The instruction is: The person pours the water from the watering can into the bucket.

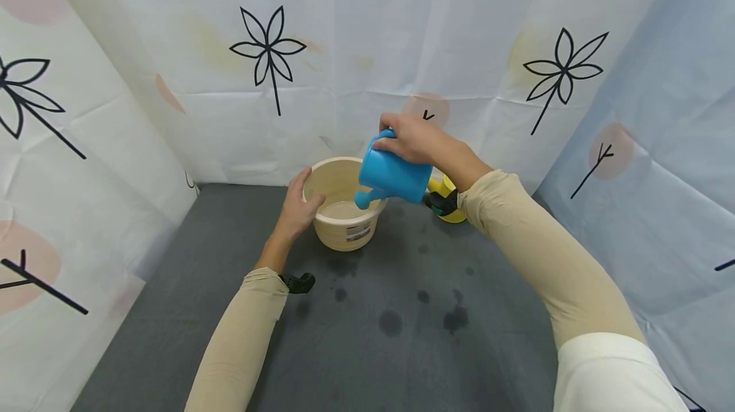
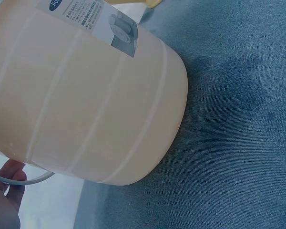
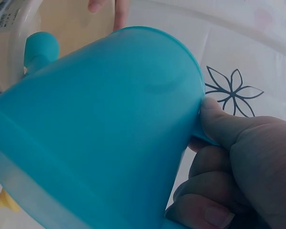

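Observation:
In the head view a cream plastic bucket [image 1: 332, 233] with a printed label stands upright on the dark cloth-covered table. My left hand [image 1: 298, 205] holds its left rim, thumb toward the inside and fingers round the outer side. My right hand [image 1: 412, 138] grips the handle of a blue watering can [image 1: 393, 176], which is tipped so its spout points down over the bucket's right side. From the right wrist, the thumb presses against the can [image 3: 100, 119] near its rim, with the fingers curled round the handle. I cannot make out any water leaving the spout.
Behind my right wrist stands a yellow object [image 1: 453, 215], partly hidden. Several dark wet spots [image 1: 390, 323] mark the grey tabletop [image 1: 367, 367]. White curtains [image 1: 356, 48] with flower prints enclose the back and sides.

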`<control>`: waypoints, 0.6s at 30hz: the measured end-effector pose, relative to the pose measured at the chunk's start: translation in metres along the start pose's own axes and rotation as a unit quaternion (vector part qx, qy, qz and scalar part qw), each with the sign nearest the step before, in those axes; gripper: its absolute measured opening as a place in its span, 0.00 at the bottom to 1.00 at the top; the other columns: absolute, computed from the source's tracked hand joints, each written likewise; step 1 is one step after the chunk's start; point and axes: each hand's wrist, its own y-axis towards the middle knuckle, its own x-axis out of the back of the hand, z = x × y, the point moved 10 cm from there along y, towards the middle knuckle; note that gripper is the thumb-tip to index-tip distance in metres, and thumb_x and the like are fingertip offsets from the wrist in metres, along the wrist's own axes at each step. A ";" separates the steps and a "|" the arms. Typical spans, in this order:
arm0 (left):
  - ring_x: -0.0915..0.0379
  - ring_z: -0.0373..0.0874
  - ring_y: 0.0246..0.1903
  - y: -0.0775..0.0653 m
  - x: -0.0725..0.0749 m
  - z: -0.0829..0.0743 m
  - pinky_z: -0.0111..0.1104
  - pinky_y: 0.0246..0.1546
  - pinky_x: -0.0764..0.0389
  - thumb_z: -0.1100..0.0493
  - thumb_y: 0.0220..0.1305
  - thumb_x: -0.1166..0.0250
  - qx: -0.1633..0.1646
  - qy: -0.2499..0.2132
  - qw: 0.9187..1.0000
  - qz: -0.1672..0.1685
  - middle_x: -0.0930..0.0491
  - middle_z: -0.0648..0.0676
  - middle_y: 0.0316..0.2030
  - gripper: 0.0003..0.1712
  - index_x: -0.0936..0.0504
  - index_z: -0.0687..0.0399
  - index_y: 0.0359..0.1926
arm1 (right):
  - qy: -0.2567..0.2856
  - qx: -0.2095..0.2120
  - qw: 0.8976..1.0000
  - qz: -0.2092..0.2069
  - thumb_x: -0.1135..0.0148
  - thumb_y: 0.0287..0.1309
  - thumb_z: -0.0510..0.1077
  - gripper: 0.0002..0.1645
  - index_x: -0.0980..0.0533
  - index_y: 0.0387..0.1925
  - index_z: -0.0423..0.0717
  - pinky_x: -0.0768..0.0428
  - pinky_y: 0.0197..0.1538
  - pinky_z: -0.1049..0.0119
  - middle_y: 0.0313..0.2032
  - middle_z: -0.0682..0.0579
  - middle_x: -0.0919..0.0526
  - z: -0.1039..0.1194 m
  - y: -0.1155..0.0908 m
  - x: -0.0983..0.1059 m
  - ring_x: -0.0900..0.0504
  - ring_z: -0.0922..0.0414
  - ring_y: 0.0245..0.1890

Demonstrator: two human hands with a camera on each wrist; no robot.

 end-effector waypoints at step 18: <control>0.52 0.60 0.79 0.000 0.001 0.002 0.53 0.78 0.45 0.59 0.67 0.37 0.001 0.008 1.000 -0.003 0.49 0.63 0.79 0.44 0.45 0.54 0.80 | 0.028 0.013 0.999 -0.017 0.40 0.71 0.55 0.26 0.25 0.62 0.45 0.23 0.58 0.51 0.59 0.40 0.20 0.003 0.005 0.005 0.22 0.44 0.57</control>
